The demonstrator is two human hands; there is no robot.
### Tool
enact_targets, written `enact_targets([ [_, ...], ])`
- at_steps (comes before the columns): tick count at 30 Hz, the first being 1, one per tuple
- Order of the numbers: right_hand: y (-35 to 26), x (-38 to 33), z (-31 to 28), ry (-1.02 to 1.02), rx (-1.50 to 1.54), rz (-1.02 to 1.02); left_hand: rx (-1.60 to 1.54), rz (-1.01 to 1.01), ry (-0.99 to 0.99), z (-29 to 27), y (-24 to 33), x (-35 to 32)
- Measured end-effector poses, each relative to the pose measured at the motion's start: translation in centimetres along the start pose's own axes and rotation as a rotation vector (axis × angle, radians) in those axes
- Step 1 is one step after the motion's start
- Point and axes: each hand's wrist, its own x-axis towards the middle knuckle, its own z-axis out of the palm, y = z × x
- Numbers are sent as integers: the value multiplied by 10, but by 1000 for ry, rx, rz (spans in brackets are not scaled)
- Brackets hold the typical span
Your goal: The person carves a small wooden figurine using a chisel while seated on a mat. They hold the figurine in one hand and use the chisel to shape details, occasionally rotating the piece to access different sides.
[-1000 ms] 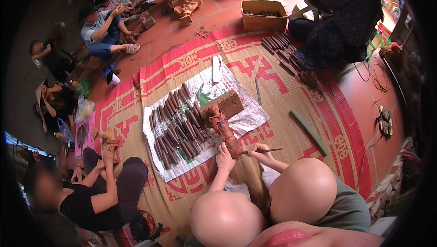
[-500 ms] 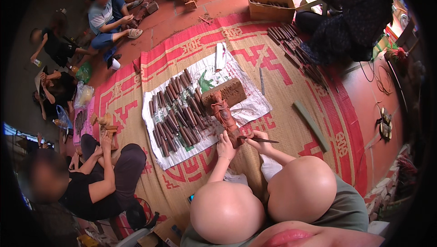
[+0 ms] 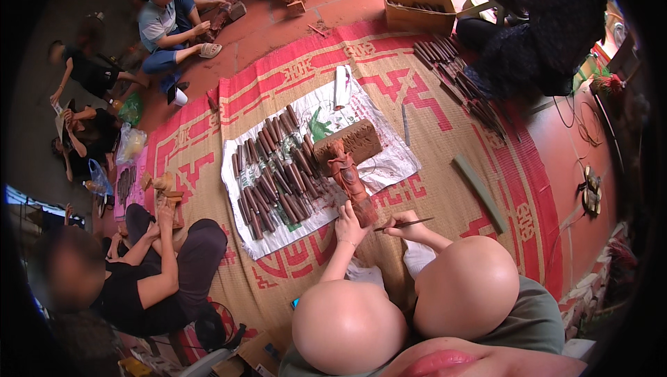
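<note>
A reddish-brown carved wooden figurine (image 3: 347,177) leans back with its upper end against a brown wooden block (image 3: 358,142). My left hand (image 3: 351,225) is closed round the left side of its base. In my right hand (image 3: 397,225) I grip a thin, dark carving tool (image 3: 415,222), its tip pointing left just beside the base. Whether the tip touches the wood is too small to tell. Left of the figurine, several dark-handled carving tools (image 3: 278,172) lie in rows on a white printed sheet (image 3: 267,243).
A white roll (image 3: 342,87) lies at the sheet's far edge. To the right are a grey-green strip (image 3: 481,193) and more tools (image 3: 472,102) on the patterned mat (image 3: 431,168). A cardboard box (image 3: 419,9) stands beyond. Co-workers sit at left (image 3: 139,287), far left and far right.
The tool tip has moved from the figurine's base down to beside its lower corner. The figurine appears slightly turned in my left hand. The whole view has shifted a little.
</note>
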Motion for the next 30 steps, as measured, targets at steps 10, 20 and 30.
enact_targets([
  [10,-5,-1,4,65,-150,-68,-24,-3,9,2,-3,-1],
  [20,-21,13,8,193,-366,-313,-66,-32,-54,2,3,1],
  [30,-29,13,12,190,-236,-292,-80,-50,-51,1,4,-2],
])
